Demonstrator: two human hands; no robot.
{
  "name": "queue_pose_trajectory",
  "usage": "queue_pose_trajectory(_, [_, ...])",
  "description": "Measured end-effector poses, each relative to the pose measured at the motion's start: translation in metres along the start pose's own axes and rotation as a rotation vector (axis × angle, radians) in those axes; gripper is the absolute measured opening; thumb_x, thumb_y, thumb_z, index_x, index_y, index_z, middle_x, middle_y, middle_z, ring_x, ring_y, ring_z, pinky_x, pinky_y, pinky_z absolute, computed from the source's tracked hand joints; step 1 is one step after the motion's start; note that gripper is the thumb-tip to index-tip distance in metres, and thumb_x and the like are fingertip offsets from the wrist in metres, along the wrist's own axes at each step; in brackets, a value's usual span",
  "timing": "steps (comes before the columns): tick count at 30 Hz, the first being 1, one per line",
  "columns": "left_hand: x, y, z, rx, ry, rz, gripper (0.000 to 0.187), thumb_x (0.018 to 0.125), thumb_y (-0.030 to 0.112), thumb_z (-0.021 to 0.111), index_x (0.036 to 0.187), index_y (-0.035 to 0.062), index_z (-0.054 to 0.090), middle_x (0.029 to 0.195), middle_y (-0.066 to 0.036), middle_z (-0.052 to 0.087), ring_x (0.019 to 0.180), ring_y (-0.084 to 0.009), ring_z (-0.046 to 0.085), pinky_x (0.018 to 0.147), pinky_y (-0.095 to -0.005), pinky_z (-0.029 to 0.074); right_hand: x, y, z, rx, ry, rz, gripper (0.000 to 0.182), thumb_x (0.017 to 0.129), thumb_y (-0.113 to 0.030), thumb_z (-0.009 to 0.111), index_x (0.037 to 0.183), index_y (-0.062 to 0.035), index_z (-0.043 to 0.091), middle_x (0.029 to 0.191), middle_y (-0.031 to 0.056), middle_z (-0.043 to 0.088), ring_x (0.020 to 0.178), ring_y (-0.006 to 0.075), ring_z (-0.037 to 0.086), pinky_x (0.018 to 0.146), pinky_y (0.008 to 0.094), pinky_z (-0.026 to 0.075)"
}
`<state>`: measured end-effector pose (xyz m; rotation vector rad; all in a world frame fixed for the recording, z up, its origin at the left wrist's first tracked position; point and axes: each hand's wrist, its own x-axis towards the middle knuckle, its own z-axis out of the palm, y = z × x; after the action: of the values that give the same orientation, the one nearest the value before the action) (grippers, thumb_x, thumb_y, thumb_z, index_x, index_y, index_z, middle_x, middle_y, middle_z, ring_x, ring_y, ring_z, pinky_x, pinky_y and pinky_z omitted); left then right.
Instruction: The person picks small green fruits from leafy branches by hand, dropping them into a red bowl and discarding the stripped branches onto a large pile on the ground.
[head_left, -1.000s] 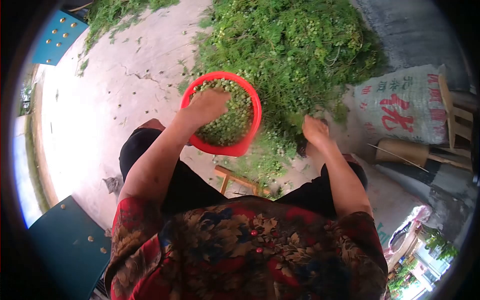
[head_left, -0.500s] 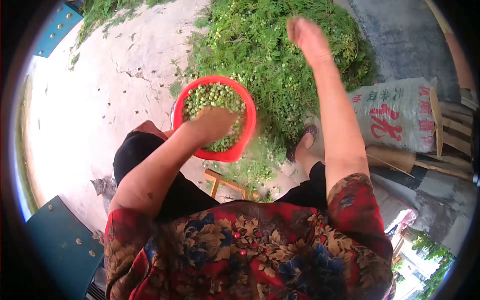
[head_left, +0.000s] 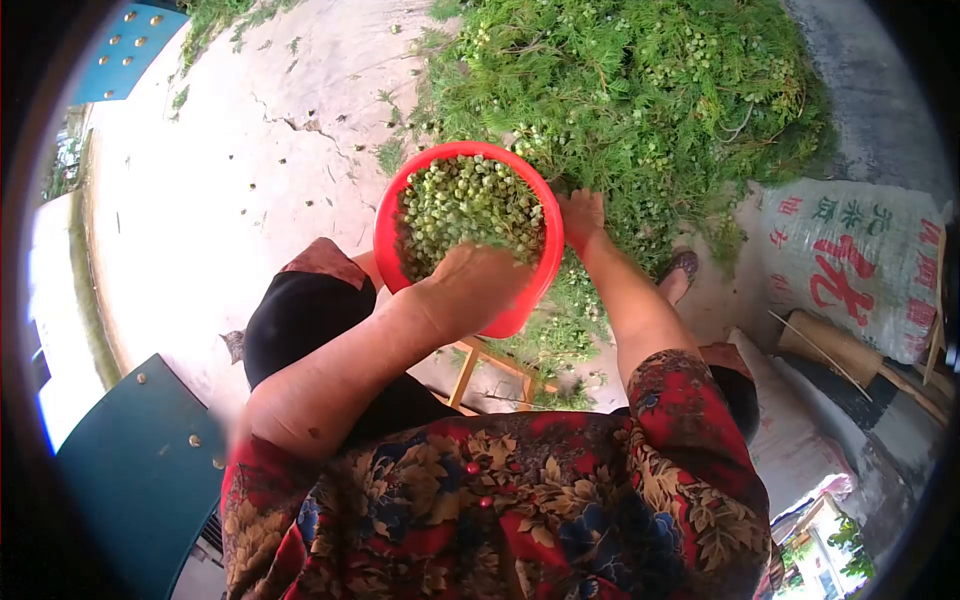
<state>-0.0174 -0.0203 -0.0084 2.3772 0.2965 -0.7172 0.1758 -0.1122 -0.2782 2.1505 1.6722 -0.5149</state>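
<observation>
A red plastic basin (head_left: pixel 557 222) is filled with small round green seed cones (head_left: pixel 470 205) and bits of leaf. My left hand (head_left: pixel 475 285) reaches across its near side, over the cones, its fingers smeared by motion. At the basin's right rim is my right hand (head_left: pixel 582 217), low beside the cut green branches; its fingertips are partly hidden. A large heap of these evergreen branches (head_left: pixel 640 95), dotted with cones, spreads behind the basin and to its right. Below the basin shows part of a wooden frame (head_left: pixel 465 372).
A printed woven sack (head_left: pixel 850 260) stands at the right, with cardboard (head_left: pixel 830 350) and a thin stick near it. Teal panels with brass studs (head_left: pixel 140 470) are at the left. Loose cones and sprigs dot the concrete floor (head_left: pixel 290 190). Grey fur (head_left: pixel 232 346) shows beside my left knee.
My right hand has come down from high over the branch heap to the basin's right rim. My left hand stays over the basin, slightly nearer its close edge. The view has shifted.
</observation>
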Motion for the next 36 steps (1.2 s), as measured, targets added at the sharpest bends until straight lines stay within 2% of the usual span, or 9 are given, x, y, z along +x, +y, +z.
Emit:
queue_pose_trajectory(5, [0.0,0.003,-0.001,-0.044,0.02,0.021,0.015,0.078,0.015,0.06,0.086,0.0023,0.058,0.087,-0.019,0.06,0.086,-0.0351,0.061,0.074,-0.0439,0.047,-0.022,0.045,-0.051,0.247,0.179,0.048,0.018,0.081,-0.022,0.056,0.097,-0.0251,0.064,0.098,0.0028,0.058,0.105,0.0226,0.046,0.087,0.0407,0.033])
queue_pose_trajectory(7, [0.0,0.001,0.003,-0.039,0.015,0.033,0.016,0.079,0.016,0.06,0.088,0.0028,0.058,0.088,-0.019,0.06,0.087,-0.0354,0.061,0.075,-0.0441,0.047,-0.03,0.074,-0.095,-0.147,0.22,0.084,0.013,0.083,-0.02,0.055,0.09,-0.0229,0.065,0.088,0.0029,0.059,0.086,0.0216,0.055,0.069,0.035,0.046])
queue_pose_trajectory(9, [-0.003,0.003,0.0,-0.003,0.014,0.042,0.018,0.079,0.017,0.06,0.09,0.0031,0.057,0.089,-0.018,0.06,0.087,-0.0356,0.06,0.076,-0.0442,0.047,-0.013,0.165,-0.068,0.34,0.741,0.095,0.01,0.086,-0.015,0.055,0.091,-0.0119,0.062,0.084,0.0018,0.062,0.072,0.0191,0.058,0.066,0.0318,0.047])
queue_pose_trajectory(10, [-0.005,0.005,-0.002,0.03,0.018,0.044,0.018,0.079,0.017,0.061,0.09,0.0033,0.057,0.089,-0.018,0.06,0.087,-0.0357,0.06,0.076,-0.0442,0.046,-0.043,0.163,-0.114,1.304,0.826,0.223,0.019,0.092,-0.025,0.052,0.092,-0.0083,0.06,0.083,0.0018,0.061,0.074,0.0154,0.058,0.068,0.0306,0.045])
queue_pose_trajectory(16, [-0.008,-0.002,0.002,0.07,0.397,0.208,0.018,0.081,0.022,0.058,0.091,0.0072,0.06,0.082,-0.017,0.064,0.08,-0.0371,0.062,0.068,-0.0467,0.049,-0.135,0.181,-0.196,2.112,0.798,0.206,0.022,0.092,-0.03,0.055,0.093,-0.0077,0.055,0.077,0.0015,0.054,0.073,0.0141,0.052,0.069,0.0324,0.043])
queue_pose_trajectory(23, [-0.001,0.008,-0.022,-0.211,0.668,0.125,0.017,0.088,0.021,0.051,0.094,0.007,0.058,0.081,-0.014,0.064,0.08,-0.0319,0.062,0.07,-0.0418,0.049,-0.202,0.112,-0.244,2.209,0.722,0.39,0.023,0.092,-0.032,0.054,0.089,-0.009,0.054,0.066,-0.0022,0.047,0.058,0.0121,0.044,0.054,0.0297,0.041])
queue_pose_trajectory(28, [0.008,0.021,-0.024,-0.751,0.511,0.334,0.021,0.087,0.02,0.058,0.104,0.0066,0.059,0.092,-0.004,0.064,0.083,-0.0124,0.06,0.076,-0.029,0.047,-0.189,0.117,-0.229,2.631,0.445,0.246,0.02,0.093,-0.032,0.053,0.091,-0.0119,0.055,0.071,-0.0019,0.053,0.057,0.0135,0.048,0.049,0.0284,0.041])
queue_pose_trajectory(32, [0.01,0.036,-0.027,-0.598,0.591,0.402,0.034,0.08,0.029,0.067,0.105,0.007,0.059,0.09,-0.008,0.064,0.082,-0.0147,0.06,0.075,-0.0283,0.047,-0.171,0.092,-0.245,2.514,0.669,0.449,0.02,0.095,-0.025,0.049,0.107,-0.0102,0.052,0.087,0.0031,0.054,0.066,0.0185,0.05,0.053,0.0305,0.043])
queue_pose_trajectory(36, [0.019,0.04,-0.027,-0.727,0.476,0.285,0.033,0.08,0.029,0.066,0.103,0.0053,0.059,0.084,-0.007,0.063,0.075,-0.0138,0.057,0.071,-0.0281,0.046,-0.15,0.096,-0.223,2.693,0.575,0.295,0.02,0.091,-0.028,0.055,0.095,-0.0091,0.059,0.069,0.0008,0.052,0.058,0.015,0.047,0.048,0.0287,0.038])
